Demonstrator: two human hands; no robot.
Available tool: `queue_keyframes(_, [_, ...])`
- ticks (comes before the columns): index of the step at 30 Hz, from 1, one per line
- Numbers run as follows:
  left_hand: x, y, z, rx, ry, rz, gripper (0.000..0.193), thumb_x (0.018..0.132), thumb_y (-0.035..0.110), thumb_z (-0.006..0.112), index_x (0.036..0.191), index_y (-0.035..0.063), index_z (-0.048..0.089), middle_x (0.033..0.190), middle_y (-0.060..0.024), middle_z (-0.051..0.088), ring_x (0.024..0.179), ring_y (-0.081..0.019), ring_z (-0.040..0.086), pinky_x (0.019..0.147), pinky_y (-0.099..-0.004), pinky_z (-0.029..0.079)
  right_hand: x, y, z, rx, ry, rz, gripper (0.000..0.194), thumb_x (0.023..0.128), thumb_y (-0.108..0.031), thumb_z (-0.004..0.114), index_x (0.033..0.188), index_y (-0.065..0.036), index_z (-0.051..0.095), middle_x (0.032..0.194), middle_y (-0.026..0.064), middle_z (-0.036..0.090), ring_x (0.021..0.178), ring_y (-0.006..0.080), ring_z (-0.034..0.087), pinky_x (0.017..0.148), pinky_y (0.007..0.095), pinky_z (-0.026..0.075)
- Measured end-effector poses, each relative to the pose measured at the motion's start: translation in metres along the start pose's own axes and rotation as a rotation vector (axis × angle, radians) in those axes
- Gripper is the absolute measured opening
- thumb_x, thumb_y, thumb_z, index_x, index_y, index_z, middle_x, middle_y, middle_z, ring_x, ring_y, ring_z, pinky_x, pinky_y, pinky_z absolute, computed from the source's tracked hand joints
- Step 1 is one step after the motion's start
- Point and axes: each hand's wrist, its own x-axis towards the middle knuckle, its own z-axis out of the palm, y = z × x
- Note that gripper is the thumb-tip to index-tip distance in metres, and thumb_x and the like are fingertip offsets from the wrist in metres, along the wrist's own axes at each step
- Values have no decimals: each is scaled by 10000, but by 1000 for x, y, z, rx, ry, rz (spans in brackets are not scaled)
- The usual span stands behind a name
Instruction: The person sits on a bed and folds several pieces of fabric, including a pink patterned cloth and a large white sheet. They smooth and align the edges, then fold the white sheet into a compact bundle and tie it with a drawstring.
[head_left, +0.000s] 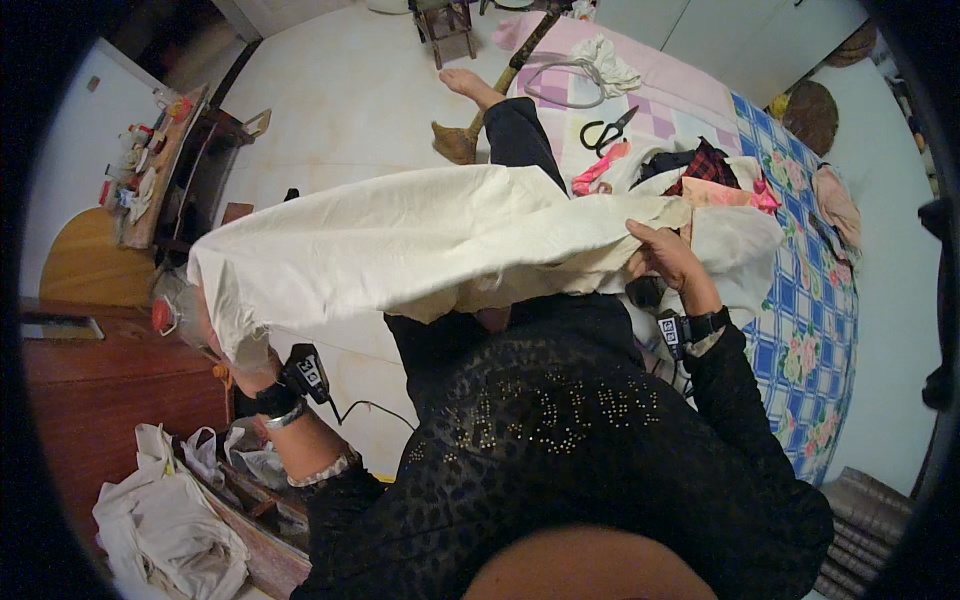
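Note:
A long piece of off-white cloth is stretched across my lap between both hands. My left hand is at its left end, the fingers mostly hidden under the frayed edge, with the cloth draped over them. My right hand pinches the other end near a seam, thumb on top. Beyond it, on the bed, lie black-handled scissors, a pink cloth strip and a heap of mixed fabric with a red-and-black plaid piece.
The bed with a blue checked floral cover stands at the right. A wooden-handled tool leans against it. At the left are a cluttered table, a red-capped plastic bottle and a wooden cabinet. White cloth lies at lower left.

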Motion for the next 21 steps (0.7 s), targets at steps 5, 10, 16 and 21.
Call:
queue_keyframes(5, [72, 14, 21, -147, -140, -257, 389, 983, 210, 452, 1291, -25, 486, 1226, -151, 590, 1081, -250, 602, 912, -373, 513, 18, -76, -18, -54, 152, -305, 425, 939, -380, 515, 1072, 17, 587, 913, 137, 660, 723, 208, 657, 560, 321, 526])
queue_keyframes(10, [163, 35, 14, -798, -314, -286, 380, 952, 183, 522, 1273, -20, 503, 1264, -151, 566, 1125, -264, 567, 981, -396, 464, -36, -231, -42, -31, 232, -1025, 488, 984, -409, 435, 1239, -1, 521, 1240, 115, 574, 1108, 234, 572, 927, 399, 483])
queue_keyframes(16, [128, 77, -51, -428, -68, 117, 501, 925, 211, 483, 1334, -71, 418, 1259, -205, 539, 1077, -328, 583, 904, -402, 517, -124, -216, -96, -18, 12, -1506, 450, 1030, -277, 309, 1389, -7, 339, 1409, 150, 416, 1275, 311, 432, 1059, 482, 360])
queue_keyframes(21, [56, 97, -31, -68, 104, 22, 501, 971, 288, 394, 1337, -52, 432, 1314, -184, 514, 1156, -245, 555, 981, -360, 453, -117, -101, -206, -150, 394, -1276, 436, 1007, -234, 374, 1376, -2, 377, 1350, 112, 497, 1216, 272, 499, 1027, 430, 404])
